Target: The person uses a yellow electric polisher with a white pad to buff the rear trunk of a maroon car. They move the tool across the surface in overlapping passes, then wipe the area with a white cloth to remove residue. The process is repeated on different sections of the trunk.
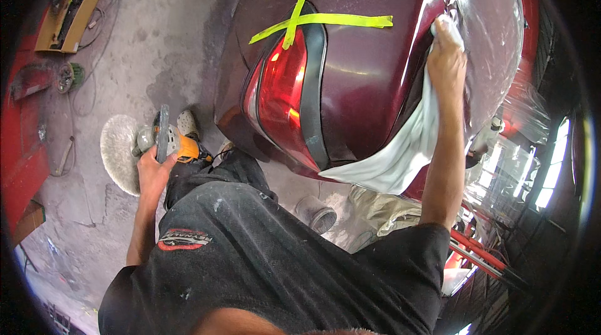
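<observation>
My left hand (155,172) is closed round an orange and grey power polisher (184,147), held low at my left side. A round, fluffy white polishing pad (119,153) is fitted on it and faces away from the car. My right hand (447,62) reaches up to the dark maroon car body (369,78) and presses a white cloth (407,147) on it near the glass. The cloth hangs down along the bodywork below that hand. A red tail light (282,91) with yellow-green tape (338,20) crossed above it is nearest the front.
A cardboard box (81,9) of dark parts lies at the far left, near red panels (28,147). Cables run over the concrete floor (169,34). A grey bucket (318,215) and crumpled beige sheeting (382,213) are below the car. Clear plastic (526,109) hangs at the right.
</observation>
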Demonstrator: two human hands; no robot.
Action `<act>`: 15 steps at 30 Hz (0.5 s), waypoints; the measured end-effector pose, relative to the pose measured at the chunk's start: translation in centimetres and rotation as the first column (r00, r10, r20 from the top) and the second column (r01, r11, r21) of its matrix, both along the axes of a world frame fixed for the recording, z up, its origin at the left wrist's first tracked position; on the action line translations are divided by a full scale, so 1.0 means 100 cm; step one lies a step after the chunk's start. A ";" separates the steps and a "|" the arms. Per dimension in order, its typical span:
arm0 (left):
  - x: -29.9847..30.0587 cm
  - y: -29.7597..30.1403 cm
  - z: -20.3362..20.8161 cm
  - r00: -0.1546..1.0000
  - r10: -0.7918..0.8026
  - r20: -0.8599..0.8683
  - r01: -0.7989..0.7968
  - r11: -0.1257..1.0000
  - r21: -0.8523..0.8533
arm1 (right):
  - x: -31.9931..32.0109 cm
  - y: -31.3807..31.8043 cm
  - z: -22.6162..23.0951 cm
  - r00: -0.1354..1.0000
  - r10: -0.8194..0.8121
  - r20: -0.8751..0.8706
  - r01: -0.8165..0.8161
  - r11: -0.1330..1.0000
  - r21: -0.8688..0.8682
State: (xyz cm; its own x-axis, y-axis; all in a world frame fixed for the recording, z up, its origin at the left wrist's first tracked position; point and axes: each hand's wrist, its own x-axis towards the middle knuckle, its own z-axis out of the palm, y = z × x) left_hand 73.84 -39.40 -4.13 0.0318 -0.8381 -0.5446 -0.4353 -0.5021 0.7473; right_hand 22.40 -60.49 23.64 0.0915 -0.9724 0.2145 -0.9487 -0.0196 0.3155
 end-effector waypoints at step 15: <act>0.010 0.007 -0.014 1.000 0.000 -0.003 0.000 1.000 -0.009 | -0.017 -0.025 0.022 0.976 -0.182 0.121 0.190 0.980 -0.060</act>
